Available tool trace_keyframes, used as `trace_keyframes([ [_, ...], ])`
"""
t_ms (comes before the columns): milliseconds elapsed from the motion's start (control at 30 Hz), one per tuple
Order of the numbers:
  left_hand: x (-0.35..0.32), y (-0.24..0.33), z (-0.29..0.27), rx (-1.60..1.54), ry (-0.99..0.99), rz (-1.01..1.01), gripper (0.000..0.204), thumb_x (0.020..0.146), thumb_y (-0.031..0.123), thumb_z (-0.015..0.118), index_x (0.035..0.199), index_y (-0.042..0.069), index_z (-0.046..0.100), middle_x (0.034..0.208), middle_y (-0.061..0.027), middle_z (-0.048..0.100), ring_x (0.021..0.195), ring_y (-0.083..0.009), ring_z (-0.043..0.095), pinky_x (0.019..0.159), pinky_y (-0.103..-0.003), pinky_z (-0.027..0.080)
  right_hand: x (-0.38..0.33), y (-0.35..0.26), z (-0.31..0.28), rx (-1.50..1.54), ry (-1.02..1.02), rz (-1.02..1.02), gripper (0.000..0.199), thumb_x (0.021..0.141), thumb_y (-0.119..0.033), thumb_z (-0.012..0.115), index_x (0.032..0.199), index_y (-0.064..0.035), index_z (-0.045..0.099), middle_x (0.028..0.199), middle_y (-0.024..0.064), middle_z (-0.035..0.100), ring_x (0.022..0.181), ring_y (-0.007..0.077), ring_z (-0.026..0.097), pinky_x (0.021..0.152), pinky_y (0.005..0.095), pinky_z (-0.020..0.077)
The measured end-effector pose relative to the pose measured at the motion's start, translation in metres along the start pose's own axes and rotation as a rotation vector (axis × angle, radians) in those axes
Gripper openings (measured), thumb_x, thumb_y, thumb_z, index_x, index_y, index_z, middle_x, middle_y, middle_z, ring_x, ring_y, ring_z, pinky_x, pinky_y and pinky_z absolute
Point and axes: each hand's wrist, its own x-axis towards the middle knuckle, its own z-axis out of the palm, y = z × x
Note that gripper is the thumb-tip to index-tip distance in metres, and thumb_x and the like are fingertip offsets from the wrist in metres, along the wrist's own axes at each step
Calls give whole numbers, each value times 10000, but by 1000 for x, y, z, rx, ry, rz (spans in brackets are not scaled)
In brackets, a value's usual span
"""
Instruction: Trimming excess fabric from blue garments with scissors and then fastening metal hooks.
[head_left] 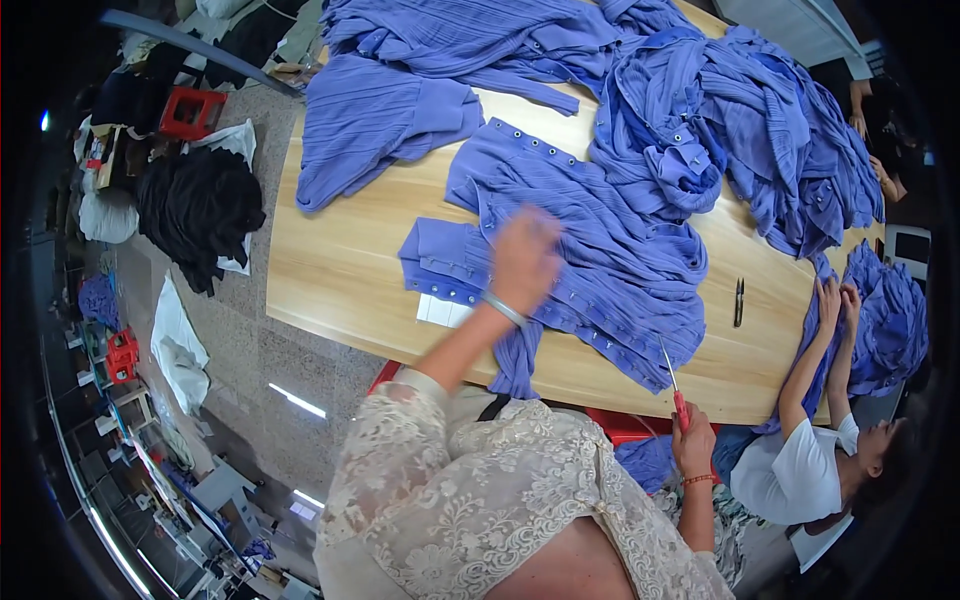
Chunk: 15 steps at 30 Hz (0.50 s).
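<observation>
A blue-purple ribbed garment [610,250] lies spread before me on the table, with small round metal-looking fasteners along its edges. My left hand [525,258] is over its left part, smeared by motion, so its fingers cannot be made out. At the near table edge, my right hand [693,444] is closed around the red handle of a tool with a thin metal shaft [672,370]. The shaft points up and left to the garment's near right corner. Under the garment's folded left end sits a white card [443,311].
More blue-purple garments [790,140] are heaped across the table's far side [340,255]. A slim black tool [739,302] lies to the right. At the right, a person in white [800,475] handles similar cloth. Black cloth [200,210] and a red stool [192,112] are on the left floor.
</observation>
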Motion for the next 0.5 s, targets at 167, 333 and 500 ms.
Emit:
trace_keyframes([
  [167, 15, -119, -53, 562, -210, -419, 1106, 622, 312, 876, 1524, 237, 240, 1515, -302, 215, 1336, -482, 337, 1071, -522, 347, 31, -11, 5, -4, -8, -181, 315, 810, -107, 663, 1118, -91, 602, 942, 154, 638, 901, 357, 612, 754, 461, 505],
  [333, 59, -133, -60, 514, -458, -222, 1192, 559, 235, 903, 1531, 279, 215, 1588, -163, 159, 1296, -400, 429, 990, -461, 449, 51, -41, -1, 28, -18, -235, 305, 796, -130, 659, 1092, -82, 601, 918, 150, 646, 888, 347, 616, 751, 453, 508],
  [500, 80, -143, -53, 526, -600, -121, 569, 687, 151, 764, 1219, 115, 567, 1133, -128, 604, 999, -363, 577, 854, -470, 477, 62, -59, -3, 48, 6, -243, 283, 802, -125, 649, 1078, -82, 605, 923, 145, 657, 889, 341, 625, 751, 439, 511],
])
